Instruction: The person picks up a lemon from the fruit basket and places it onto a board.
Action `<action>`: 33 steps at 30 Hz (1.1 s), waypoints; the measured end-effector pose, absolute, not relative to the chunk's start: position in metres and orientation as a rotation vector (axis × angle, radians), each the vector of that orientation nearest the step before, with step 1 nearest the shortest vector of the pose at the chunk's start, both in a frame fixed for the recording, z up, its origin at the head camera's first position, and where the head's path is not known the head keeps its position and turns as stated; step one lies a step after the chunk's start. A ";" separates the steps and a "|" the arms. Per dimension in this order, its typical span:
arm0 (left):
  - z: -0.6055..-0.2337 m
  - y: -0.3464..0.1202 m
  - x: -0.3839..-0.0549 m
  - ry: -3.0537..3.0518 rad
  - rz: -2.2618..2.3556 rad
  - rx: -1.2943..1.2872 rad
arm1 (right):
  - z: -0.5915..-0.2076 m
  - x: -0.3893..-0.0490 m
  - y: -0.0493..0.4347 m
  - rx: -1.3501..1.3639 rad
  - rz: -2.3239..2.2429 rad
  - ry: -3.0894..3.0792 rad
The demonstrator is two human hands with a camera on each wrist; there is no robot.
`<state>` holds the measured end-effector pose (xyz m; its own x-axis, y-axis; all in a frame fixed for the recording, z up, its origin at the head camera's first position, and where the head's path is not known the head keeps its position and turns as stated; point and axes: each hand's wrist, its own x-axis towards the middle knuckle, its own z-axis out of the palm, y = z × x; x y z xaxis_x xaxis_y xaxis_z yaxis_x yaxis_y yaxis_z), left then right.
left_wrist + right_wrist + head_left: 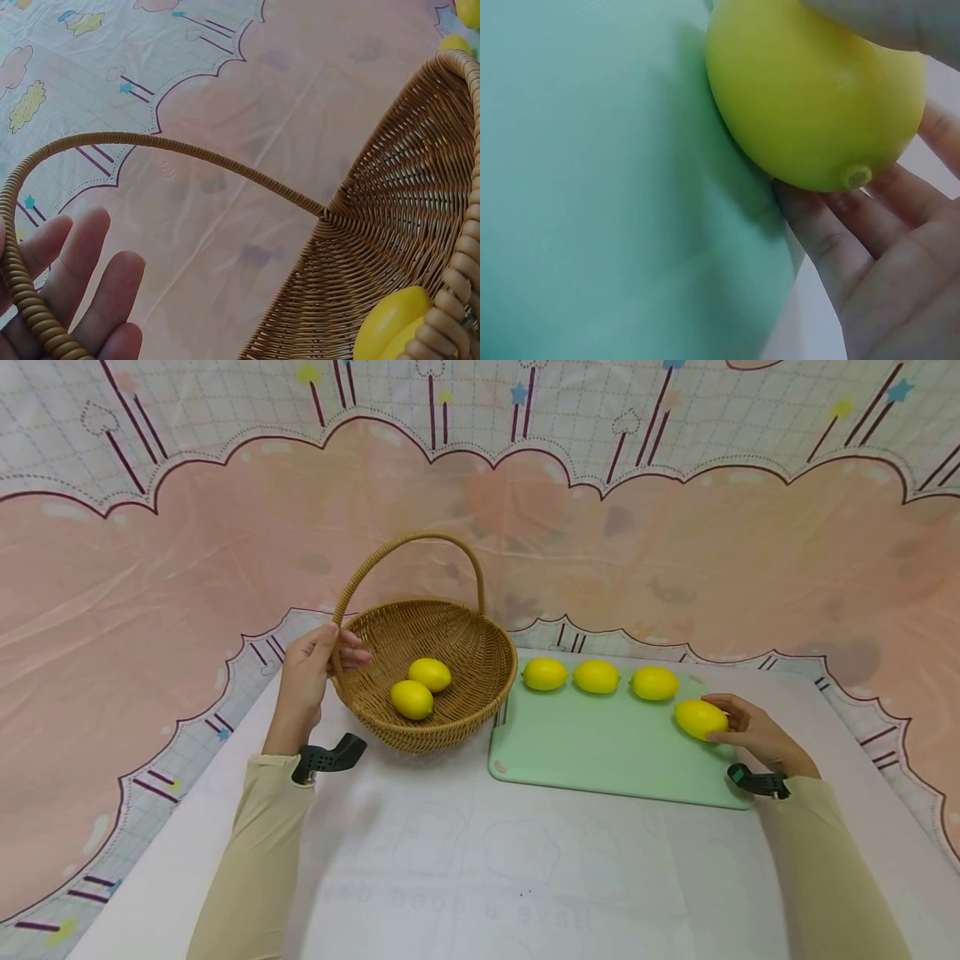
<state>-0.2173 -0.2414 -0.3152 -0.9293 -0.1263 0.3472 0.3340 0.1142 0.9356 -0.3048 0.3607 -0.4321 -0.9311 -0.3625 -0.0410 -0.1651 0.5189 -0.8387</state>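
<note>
At the left, a brown wicker basket stands with its tall arched handle raised. My left hand holds the handle low on its left side, fingers behind it in the left wrist view. Two yellow lemons lie against each other inside the basket. My right hand grips another lemon between thumb and fingers, over the right end of a pale green board. In the right wrist view that lemon sits close against the board's surface.
Three more lemons form a row along the board's far edge. The board lies just right of the basket on a white-covered table. A patterned pink and white cloth rises behind. Each wrist wears a black strap.
</note>
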 end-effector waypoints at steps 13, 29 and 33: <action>-0.316 -0.242 -0.217 -2.042 -1.891 -0.201 | -0.432 -0.302 0.359 -0.422 -1.417 2.559; -0.316 -0.242 -0.218 -2.066 -1.869 -0.178 | -0.434 -0.300 0.370 -0.458 -1.447 2.544; -0.315 -0.241 -0.218 -2.078 -1.853 -0.174 | -0.433 -0.299 0.367 -0.473 -1.455 2.529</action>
<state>-0.2177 -0.2414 -0.3153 -0.9311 -0.1391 0.3371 0.3190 0.1373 0.9378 -0.2995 0.3673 -0.4329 -0.9321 -0.3623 -0.0017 -0.1806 0.4687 -0.8647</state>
